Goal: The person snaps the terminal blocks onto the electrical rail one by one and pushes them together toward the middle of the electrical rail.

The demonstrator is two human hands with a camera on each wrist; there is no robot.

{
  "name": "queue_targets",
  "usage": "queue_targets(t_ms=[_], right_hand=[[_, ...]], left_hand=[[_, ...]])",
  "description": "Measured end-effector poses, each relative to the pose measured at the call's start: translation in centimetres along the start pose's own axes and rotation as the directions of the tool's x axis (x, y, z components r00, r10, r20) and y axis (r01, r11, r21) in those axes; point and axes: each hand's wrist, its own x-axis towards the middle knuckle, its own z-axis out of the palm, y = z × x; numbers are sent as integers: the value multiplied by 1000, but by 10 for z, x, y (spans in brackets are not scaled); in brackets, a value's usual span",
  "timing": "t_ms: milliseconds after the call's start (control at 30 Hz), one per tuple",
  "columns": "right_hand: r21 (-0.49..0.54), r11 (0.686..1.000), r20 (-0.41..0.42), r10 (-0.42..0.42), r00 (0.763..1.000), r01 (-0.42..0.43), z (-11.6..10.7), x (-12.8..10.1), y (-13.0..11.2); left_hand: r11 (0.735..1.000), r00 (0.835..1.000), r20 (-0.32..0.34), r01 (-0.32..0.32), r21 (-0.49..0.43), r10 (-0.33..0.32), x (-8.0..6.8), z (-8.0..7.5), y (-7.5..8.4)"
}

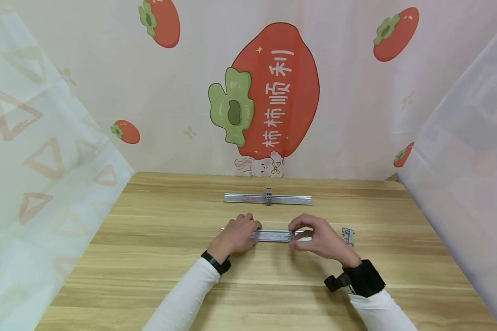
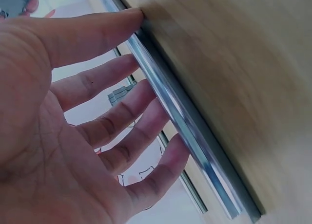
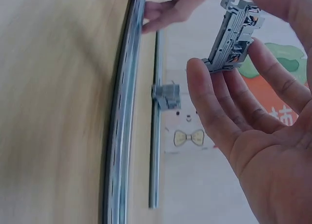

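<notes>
Rail [image 1: 273, 235] lies left-to-right under left hand [image 1: 236, 236].

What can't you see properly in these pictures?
- Head view: the near rail is partly covered by the left hand and right hand.
- Head view: the small grey piece on the table is too small to make out.
- Right wrist view: the grey terminal block is pinched, its far side hidden by fingers.
- Left wrist view: blurred; the far rail shows only between fingers.
</notes>
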Motion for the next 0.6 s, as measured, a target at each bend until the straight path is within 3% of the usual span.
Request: queue_targets(t_ms=[267,600], right_hand=[[161,986,-15,56,998,-53,10,22,5],[351,928,-25,145,989,-127,15,31,18]], left_hand=[[999,1000,-1,-25,-37,25,8,0,4],[966,990,-93,-129,-224,110,14,-4,2]])
